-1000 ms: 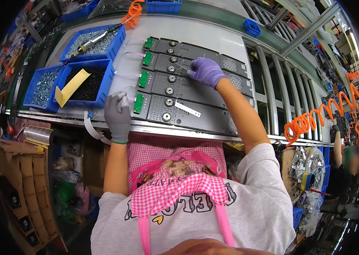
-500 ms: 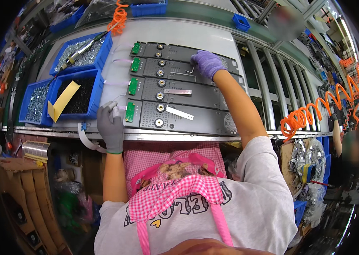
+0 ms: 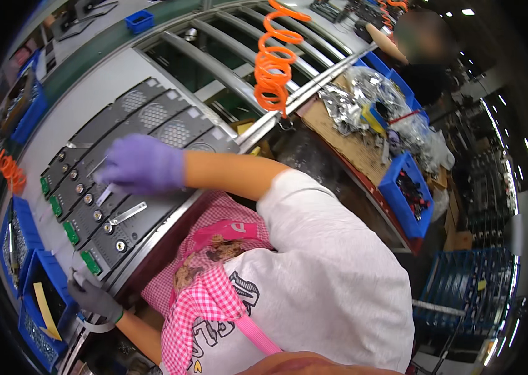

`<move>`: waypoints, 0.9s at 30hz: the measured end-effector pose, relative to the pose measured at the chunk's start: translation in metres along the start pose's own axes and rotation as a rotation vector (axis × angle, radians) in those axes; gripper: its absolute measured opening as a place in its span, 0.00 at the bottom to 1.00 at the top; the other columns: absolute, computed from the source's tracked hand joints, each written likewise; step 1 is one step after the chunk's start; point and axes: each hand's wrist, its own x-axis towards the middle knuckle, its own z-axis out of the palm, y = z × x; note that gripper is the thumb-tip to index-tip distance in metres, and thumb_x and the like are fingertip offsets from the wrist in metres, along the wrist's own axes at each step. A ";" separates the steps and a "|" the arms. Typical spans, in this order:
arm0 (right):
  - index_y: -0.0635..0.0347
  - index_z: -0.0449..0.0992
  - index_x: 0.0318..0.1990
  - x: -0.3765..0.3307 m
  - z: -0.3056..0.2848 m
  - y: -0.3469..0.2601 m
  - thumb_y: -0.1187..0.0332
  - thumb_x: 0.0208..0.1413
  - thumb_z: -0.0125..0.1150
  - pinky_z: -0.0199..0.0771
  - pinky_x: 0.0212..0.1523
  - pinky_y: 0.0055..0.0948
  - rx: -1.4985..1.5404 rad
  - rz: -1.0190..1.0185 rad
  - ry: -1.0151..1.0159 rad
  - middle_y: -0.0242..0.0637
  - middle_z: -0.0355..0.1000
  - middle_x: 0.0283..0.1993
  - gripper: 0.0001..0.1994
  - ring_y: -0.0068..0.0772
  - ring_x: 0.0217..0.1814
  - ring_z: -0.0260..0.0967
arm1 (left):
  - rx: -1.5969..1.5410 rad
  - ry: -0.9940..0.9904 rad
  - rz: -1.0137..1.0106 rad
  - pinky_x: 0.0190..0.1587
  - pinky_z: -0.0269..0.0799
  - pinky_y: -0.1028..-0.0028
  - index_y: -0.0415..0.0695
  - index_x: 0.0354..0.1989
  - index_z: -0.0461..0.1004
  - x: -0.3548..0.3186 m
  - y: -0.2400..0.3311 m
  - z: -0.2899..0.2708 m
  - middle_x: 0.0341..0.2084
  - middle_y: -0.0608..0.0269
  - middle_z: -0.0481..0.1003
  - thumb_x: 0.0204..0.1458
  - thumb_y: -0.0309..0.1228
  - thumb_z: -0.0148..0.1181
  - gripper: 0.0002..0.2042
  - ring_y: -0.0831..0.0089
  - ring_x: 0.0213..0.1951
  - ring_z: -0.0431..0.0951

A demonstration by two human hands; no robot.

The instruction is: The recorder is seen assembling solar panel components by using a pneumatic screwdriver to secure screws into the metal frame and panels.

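Several dark grey perforated panels (image 3: 154, 209) lie side by side on the bench, each with a small green circuit board (image 3: 91, 262) at its left end and round metal fittings (image 3: 121, 246). A flat metal strip (image 3: 128, 214) rests on the nearest panel, and another strip (image 3: 79, 145) on the farthest. My right hand (image 3: 139, 164), in a purple glove, is over the middle panels near other strips; motion blur hides what its fingers do. In a grey glove, my left hand (image 3: 96, 300) is at the bench edge beside the nearest circuit board, fingers apart, holding nothing visible.
Blue bins (image 3: 42, 294) of small hardware stand at the left, one with a yellow card (image 3: 47, 310) in it. An orange coiled hose (image 3: 273, 62) hangs before metal rollers (image 3: 214, 59). A cardboard-topped surface (image 3: 339, 137) with plastic bags is at the right, near another person's arm (image 3: 386, 44).
The view has swung to the right. My right hand has come back from the farthest panel toward the nearer ones, leaving a metal strip there. My left hand stays by the bench edge.
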 end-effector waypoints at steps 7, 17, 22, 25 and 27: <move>0.50 0.79 0.33 -0.237 -0.180 -0.030 0.63 0.56 0.58 0.71 0.33 0.43 -0.505 0.654 -0.226 0.37 0.75 0.28 0.06 0.43 0.29 0.72 | -0.025 -0.030 0.018 0.57 0.67 0.66 0.37 0.56 0.73 0.009 0.001 -0.001 0.51 0.48 0.75 0.64 0.42 0.51 0.21 0.57 0.53 0.74; 0.39 0.81 0.44 -0.440 -0.371 0.013 0.52 0.51 0.67 0.69 0.58 0.42 -1.084 1.966 -0.479 0.37 0.73 0.56 0.14 0.43 0.59 0.69 | 0.058 -0.096 -0.028 0.59 0.65 0.65 0.34 0.56 0.71 0.015 -0.016 0.002 0.53 0.45 0.73 0.62 0.37 0.50 0.21 0.55 0.54 0.73; 0.39 0.76 0.56 -0.457 -0.371 0.039 0.44 0.49 0.67 0.65 0.64 0.46 -1.085 2.097 -0.530 0.35 0.66 0.66 0.27 0.43 0.67 0.65 | 0.074 -0.126 -0.044 0.60 0.63 0.64 0.30 0.58 0.67 0.016 -0.025 0.001 0.55 0.41 0.72 0.60 0.38 0.51 0.25 0.51 0.57 0.71; 0.43 0.67 0.66 -0.462 -0.374 0.046 0.39 0.47 0.65 0.64 0.66 0.44 -0.996 2.192 -0.604 0.39 0.60 0.71 0.39 0.45 0.71 0.60 | 0.064 -0.151 -0.039 0.61 0.63 0.64 0.30 0.58 0.67 0.015 -0.016 -0.001 0.54 0.42 0.72 0.59 0.35 0.51 0.24 0.52 0.56 0.71; 0.46 0.68 0.65 -0.454 -0.373 0.045 0.39 0.47 0.66 0.65 0.65 0.43 -0.894 2.254 -0.578 0.39 0.62 0.70 0.39 0.46 0.70 0.61 | 0.073 -0.171 -0.051 0.61 0.63 0.64 0.29 0.58 0.67 0.015 -0.012 -0.003 0.54 0.42 0.72 0.59 0.35 0.51 0.24 0.52 0.56 0.71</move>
